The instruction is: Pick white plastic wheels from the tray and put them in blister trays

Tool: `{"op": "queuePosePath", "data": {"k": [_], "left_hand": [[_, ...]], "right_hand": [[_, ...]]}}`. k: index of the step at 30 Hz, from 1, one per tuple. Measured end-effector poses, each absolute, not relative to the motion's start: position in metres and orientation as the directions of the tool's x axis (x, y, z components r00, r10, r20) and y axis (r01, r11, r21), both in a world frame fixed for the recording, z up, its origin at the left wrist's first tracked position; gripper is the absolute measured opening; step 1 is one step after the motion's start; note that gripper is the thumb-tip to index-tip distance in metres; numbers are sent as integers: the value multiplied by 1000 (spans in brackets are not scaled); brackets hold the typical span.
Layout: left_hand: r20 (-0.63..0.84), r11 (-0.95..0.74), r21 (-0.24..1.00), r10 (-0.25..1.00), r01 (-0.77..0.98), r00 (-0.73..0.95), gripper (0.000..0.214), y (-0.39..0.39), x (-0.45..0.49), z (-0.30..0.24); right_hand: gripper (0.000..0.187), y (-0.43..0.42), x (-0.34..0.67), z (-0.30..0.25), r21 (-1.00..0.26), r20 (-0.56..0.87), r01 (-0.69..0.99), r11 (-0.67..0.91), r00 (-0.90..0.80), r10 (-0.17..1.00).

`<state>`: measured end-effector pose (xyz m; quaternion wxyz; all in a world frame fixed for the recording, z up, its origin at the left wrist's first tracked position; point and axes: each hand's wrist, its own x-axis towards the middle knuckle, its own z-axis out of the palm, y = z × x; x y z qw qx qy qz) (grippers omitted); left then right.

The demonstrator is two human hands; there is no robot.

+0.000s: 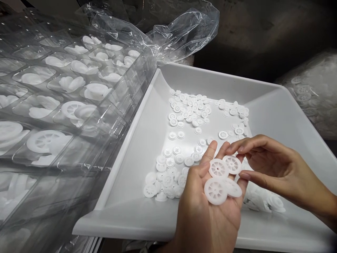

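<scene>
Several small white plastic wheels (216, 190) with spoked centres lie in the palm of my left hand (210, 214), its fingers curled up around them. My right hand (279, 168) comes in from the right with thumb and forefinger pinched at the edge of the upper right wheel (232, 165), close to the left fingertips. Both hands are above the near part of a pale grey tray (126, 182). Loose wheels (168, 181) are scattered and heaped across the tray's floor; some behind my hands are hidden.
To the left stand clear plastic blister trays (110, 116) whose pockets hold white wheels, some pockets at the back without any. Crumpled clear film (184, 31) rises behind the grey tray. At the far right is a clear bag (313, 95) full of white parts.
</scene>
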<state>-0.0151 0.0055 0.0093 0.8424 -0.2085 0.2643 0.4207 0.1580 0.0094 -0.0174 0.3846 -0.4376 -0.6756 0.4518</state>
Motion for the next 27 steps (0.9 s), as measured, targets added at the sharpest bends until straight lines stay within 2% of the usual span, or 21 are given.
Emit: {"op": "queuePosePath", "data": {"k": [9, 13, 16, 19, 21, 23, 27], "left_hand": [[-622, 580, -113, 592, -806, 513, 51, 5, -14, 4], [-628, 608, -112, 570, -786, 530, 49, 6, -17, 5], [-620, 627, -94, 570, -773, 538, 47, 5, -19, 2], [-585, 642, -74, 592, -763, 554, 48, 2, -19, -4], [-568, 648, -67, 601, -759, 563, 50, -1, -18, -8], [-560, 641, -66, 610, -765, 560, 50, -2, -16, -10], [-538, 614, -73, 640, -786, 549, 50, -1, -14, -9]], "right_hand": [[32, 10, 158, -18, -957, 115, 213, 197, -345, 931], [32, 8, 157, -16, -928, 147, 271, 257, -368, 918], [30, 2, 154, -11, -809, 283, 386, 443, -405, 870], [21, -4, 149, -6, -544, 425, 518, 660, -508, 749], [16, -6, 146, -4, -409, 439, 568, 714, -563, 700], [17, -7, 145, -5, -372, 429, 573, 730, -592, 683], [25, -7, 150, -5, -414, 424, 515, 750, -620, 660]]}}
